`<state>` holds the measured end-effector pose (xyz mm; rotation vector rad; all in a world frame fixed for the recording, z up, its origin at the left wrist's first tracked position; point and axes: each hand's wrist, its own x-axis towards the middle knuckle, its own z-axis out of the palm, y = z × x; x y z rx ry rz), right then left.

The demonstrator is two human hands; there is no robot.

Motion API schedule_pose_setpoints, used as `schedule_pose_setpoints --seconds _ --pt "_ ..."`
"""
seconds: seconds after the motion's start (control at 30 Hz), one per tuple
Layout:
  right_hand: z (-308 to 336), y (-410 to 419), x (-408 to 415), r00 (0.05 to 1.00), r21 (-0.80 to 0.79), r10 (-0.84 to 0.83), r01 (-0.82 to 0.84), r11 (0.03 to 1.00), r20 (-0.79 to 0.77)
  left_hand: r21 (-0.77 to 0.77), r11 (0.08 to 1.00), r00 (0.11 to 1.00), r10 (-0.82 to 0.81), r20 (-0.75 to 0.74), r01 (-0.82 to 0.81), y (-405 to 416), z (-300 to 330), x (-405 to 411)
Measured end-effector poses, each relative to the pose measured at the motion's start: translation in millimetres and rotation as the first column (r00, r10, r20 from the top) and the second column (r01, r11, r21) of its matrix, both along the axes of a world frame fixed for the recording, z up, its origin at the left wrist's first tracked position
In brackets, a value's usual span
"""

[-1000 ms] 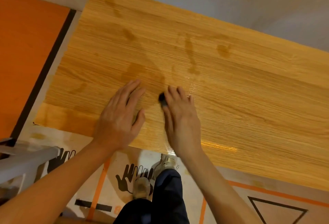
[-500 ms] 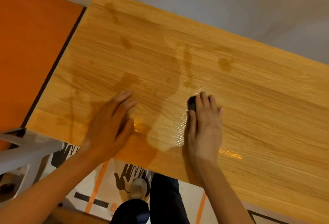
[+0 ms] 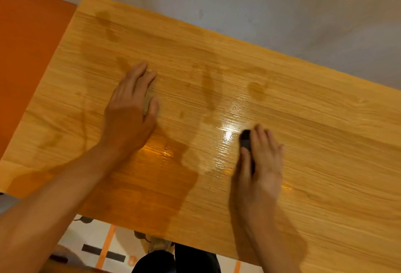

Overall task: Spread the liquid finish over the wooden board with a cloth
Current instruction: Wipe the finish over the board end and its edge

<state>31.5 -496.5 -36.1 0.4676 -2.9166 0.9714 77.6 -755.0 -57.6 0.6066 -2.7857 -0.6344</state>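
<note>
I have the right hand (image 3: 259,160) pressed on the wooden board (image 3: 325,142), a little right of its middle, with a small dark cloth (image 3: 246,141) under it. Only a bit of the cloth shows, between the thumb and the fingers, which lie over it and hold it down against the wood. The left hand (image 3: 130,110) lies flat on the board toward the left end, fingers straight and together, holding nothing; I judge it is steadying the board.

By my reading the job is partly done. A darker, wet-looking patch (image 3: 152,186) runs from the near edge up between my two hands, and a glossy streak (image 3: 227,136) shines just left of the cloth, so finish has been worked in there. Farther toward the far edge I see separate dark blotches (image 3: 257,90) and drips (image 3: 208,86), apart from each other and not blended. The whole right part of the board looks pale and dry, as does much of the far left corner.

What is left, I judge: carry the cloth over the right part, then blend the blotches along the far edge.
</note>
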Motion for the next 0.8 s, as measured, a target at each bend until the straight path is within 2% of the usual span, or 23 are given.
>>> schedule_pose_setpoints --seconds 0.13,0.23,0.3,0.4,0.47,0.5,0.67,0.73,0.8 --pt "-13.7 -82.6 4.2 0.958 -0.025 0.286 -0.286 0.958 0.009 0.023 0.999 0.999 -0.027 0.034 0.027 -2.7 2.6 -0.5" --pt "-7.1 -67.8 -9.0 0.891 -0.067 0.447 -0.443 0.894 0.083 0.058 0.998 0.999 -0.014 0.046 0.011 -1.8 5.0 0.7" --pt "0.7 -22.6 -20.4 0.919 -0.093 0.389 -0.383 0.919 0.060 0.064 0.998 0.999 -0.023 0.032 0.021 -1.2 5.8 1.1" --pt "9.4 37.7 -38.1 0.990 -0.069 0.131 -0.128 0.989 0.047 0.052 0.998 0.999 -0.025 0.023 0.023 -2.1 4.1 1.3" --pt "10.4 32.2 -36.5 0.998 -0.049 0.003 0.000 0.999 0.065 0.043 0.999 1.000 -0.026 0.010 0.025 -2.8 2.3 2.1" --pt "9.7 16.4 -32.7 0.998 -0.053 -0.008 0.011 0.999 0.056 0.043 0.999 1.000 -0.029 0.006 0.028 -2.5 2.3 2.4" --pt "-18.8 -97.1 -22.6 0.953 -0.075 0.301 -0.297 0.952 0.036 0.034 0.999 0.999 -0.018 0.027 0.017 -2.4 4.3 1.4" --pt "-19.5 -99.1 -26.5 0.919 -0.088 0.392 -0.387 0.918 0.049 0.036 0.999 0.999 -0.015 0.030 0.014 -1.7 4.3 2.1" --pt "-9.0 -65.6 -34.9 0.909 -0.077 0.413 -0.409 0.909 0.050 0.044 0.999 1.000 -0.029 0.007 0.029 -1.6 4.1 2.3"
